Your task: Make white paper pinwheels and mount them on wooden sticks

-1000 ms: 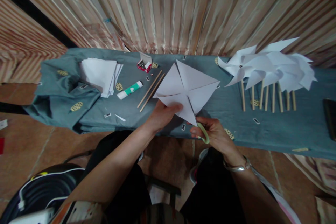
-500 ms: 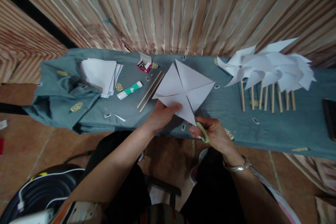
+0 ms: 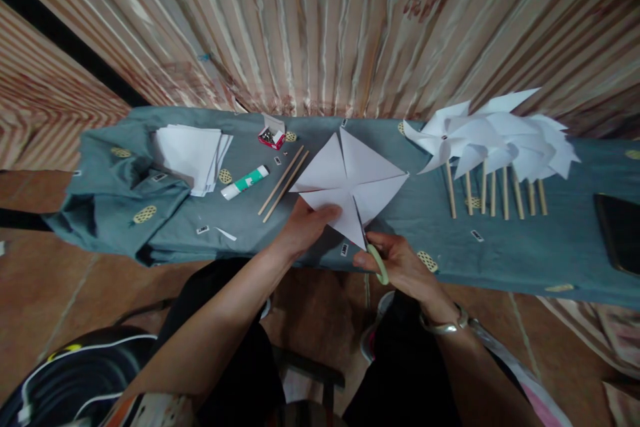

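A white square of paper (image 3: 373,157), slit from its corners toward the middle, is held above the cloth in front of me. My left hand (image 3: 311,221) pinches its near left side, thumb on top and the other fingers hidden beneath. Scissors with pale green handles (image 3: 379,264) are in my right hand (image 3: 395,259), fingers closed round the loops. Their blades lie at the slit by the paper's near corner, mostly covered by the paper, so how far apart they are does not show. Two wooden sticks (image 3: 283,183) lie just left of the paper.
On the blue-green cloth (image 3: 430,240) lie a glue stick (image 3: 245,182), a small red box of metal pins (image 3: 271,137) and a stack of white paper (image 3: 187,153). Several paper pinwheels (image 3: 495,137) on sticks rest at right, with a dark phone-like object (image 3: 620,230) beyond.
The view has shifted slightly, so the table things sit a little lower and the pinwheels further left. Both hands keep their hold on the paper and the scissors.
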Demonstrator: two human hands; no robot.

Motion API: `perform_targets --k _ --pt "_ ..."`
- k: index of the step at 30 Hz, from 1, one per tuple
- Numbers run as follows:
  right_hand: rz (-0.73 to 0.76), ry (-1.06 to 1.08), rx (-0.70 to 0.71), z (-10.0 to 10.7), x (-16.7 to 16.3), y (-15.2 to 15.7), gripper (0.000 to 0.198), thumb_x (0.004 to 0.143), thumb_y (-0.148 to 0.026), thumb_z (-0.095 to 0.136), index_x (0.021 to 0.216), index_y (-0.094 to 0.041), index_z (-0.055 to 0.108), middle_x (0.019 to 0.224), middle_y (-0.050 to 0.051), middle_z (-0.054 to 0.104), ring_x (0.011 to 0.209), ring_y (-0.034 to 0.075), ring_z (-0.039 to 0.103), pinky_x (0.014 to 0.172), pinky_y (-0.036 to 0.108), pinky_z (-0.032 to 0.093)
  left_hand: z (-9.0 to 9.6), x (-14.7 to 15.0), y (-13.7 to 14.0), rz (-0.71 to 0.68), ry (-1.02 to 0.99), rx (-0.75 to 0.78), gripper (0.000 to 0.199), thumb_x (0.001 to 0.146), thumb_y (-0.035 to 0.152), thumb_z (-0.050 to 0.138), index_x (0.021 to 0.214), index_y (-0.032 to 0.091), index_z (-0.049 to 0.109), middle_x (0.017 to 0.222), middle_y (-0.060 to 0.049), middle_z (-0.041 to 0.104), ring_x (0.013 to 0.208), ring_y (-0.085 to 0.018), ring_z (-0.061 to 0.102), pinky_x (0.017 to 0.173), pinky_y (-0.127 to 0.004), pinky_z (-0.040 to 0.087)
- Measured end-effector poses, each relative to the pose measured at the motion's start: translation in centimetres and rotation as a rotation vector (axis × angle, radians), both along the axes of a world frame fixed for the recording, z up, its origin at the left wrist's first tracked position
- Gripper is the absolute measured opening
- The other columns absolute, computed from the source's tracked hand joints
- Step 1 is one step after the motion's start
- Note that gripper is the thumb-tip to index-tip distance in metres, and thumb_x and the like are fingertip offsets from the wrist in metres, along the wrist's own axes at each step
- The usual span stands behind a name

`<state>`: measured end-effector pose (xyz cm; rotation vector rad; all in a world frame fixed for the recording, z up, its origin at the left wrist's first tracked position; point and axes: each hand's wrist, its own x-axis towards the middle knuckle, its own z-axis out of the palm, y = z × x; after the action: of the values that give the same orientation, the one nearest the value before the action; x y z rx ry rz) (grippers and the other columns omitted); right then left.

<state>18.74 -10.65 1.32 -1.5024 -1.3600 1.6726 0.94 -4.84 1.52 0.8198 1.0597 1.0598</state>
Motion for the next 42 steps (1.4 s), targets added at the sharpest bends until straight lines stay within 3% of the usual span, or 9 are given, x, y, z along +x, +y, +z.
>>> perform_targets --k 5,14,22,26,30,34,37,40,42 --pt "0.042 -0.017 0.033 0.2 0.4 0.0 0.041 0.067 -0.053 0.077 0.069 -0.017 0.058 0.059 -0.006 0.047 0.056 0.009 0.040 0.049 0.022 0.028 0.2 -0.1 0.4 0.035 -0.034 0.014 0.032 0.056 0.020 0.075 0.087 0.014 0.068 0.090 -0.006 0.072 0.086 -0.022 0.065 0.087 -0.039 0.051" --pt "0.072 -0.212 0.135 -1.1 1.6 -0.6 0.040 0.074 -0.047 0.073 0.102 -0.019 0.070 0.065 -0.002 0.065 0.055 0.014 0.054 0.052 0.025 0.041 1.0 -1.1 1.6 0.082 -0.120 0.072 0.025 0.058 0.019 0.073 0.082 0.017 0.067 0.083 -0.003 0.073 0.086 -0.021 0.068 0.090 -0.038 0.050" --pt "-0.137 -1.153 0.417 0.1 5.9 0.2 0.059 0.079 -0.057 0.064 0.121 -0.016 0.063 0.079 0.011 0.076 0.069 0.030 0.071 0.060 0.036 0.049 1.0 -1.3 1.6 0.092 -0.160 0.007 0.038 0.055 0.015 0.073 0.092 0.019 0.068 0.085 -0.002 0.074 0.091 -0.022 0.069 0.088 -0.036 0.051" --pt "-0.128 -1.393 0.482 0.1 6.6 0.7 0.057 0.084 -0.050 0.060 0.127 -0.012 0.056 0.079 0.014 0.076 0.070 0.029 0.072 0.058 0.033 0.047 0.0 -0.7 1.0 0.039 -0.180 -0.082 0.044 0.054 0.014 0.075 0.098 0.018 0.067 0.094 -0.005 0.075 0.095 -0.024 0.070 0.090 -0.040 0.052" --pt "-0.098 -1.417 0.491 -0.1 6.4 1.1 0.049 0.088 -0.039 0.058 0.127 -0.009 0.053 0.086 0.015 0.076 0.076 0.029 0.072 0.062 0.033 0.047 -1.2 -0.1 0.3 0.011 -0.148 -0.109 0.051 0.055 0.014 0.076 0.104 0.019 0.065 0.098 -0.006 0.075 0.103 -0.024 0.068 0.096 -0.040 0.049" --pt "-0.108 -1.412 0.507 0.0 6.5 1.2 0.034 0.091 -0.035 0.055 0.115 -0.011 0.063 0.091 0.017 0.075 0.081 0.030 0.070 0.066 0.036 0.049 -1.8 -0.1 -0.4 -0.014 -0.062 -0.080 0.056 0.056 0.017 0.078 0.110 0.019 0.064 0.100 -0.009 0.075 0.107 -0.027 0.067 0.101 -0.046 0.047" --pt "-0.160 -1.371 0.607 -0.1 6.4 1.3 0.031 0.094 -0.031 0.049 0.109 -0.011 0.067 0.099 0.019 0.073 0.088 0.032 0.068 0.074 0.041 0.050 -2.0 -1.0 -0.6 -0.074 -0.016 -0.045 0.064 0.058 0.020 0.079 0.120 0.018 0.061 0.104 -0.012 0.074 0.107 -0.030 0.066 0.101 -0.047 0.047" --pt "-0.222 -1.212 0.746 -0.6 5.8 1.7 0.032 0.095 -0.027 0.044 0.110 -0.011 0.068 0.110 0.018 0.072 0.099 0.031 0.065 0.085 0.042 0.050 -2.1 -2.9 -0.3 -0.053 0.103 0.013 0.082 0.063 0.024 0.079 0.139 0.020 0.047 0.125 -0.014 0.065 0.123 -0.032 0.057 0.103 -0.048 0.045" --pt "-0.248 -1.100 0.797 -1.1 5.3 2.2 0.032 0.096 -0.026 0.043 0.110 -0.013 0.069 0.113 0.016 0.072 0.103 0.030 0.064 0.090 0.041 0.050 -2.1 -4.3 0.1 0.040 0.279 0.141 0.090 0.068 0.025 0.076 0.147 0.027 0.034 0.147 -0.012 0.049 0.139 -0.034 0.041 0.107 -0.050 0.042"
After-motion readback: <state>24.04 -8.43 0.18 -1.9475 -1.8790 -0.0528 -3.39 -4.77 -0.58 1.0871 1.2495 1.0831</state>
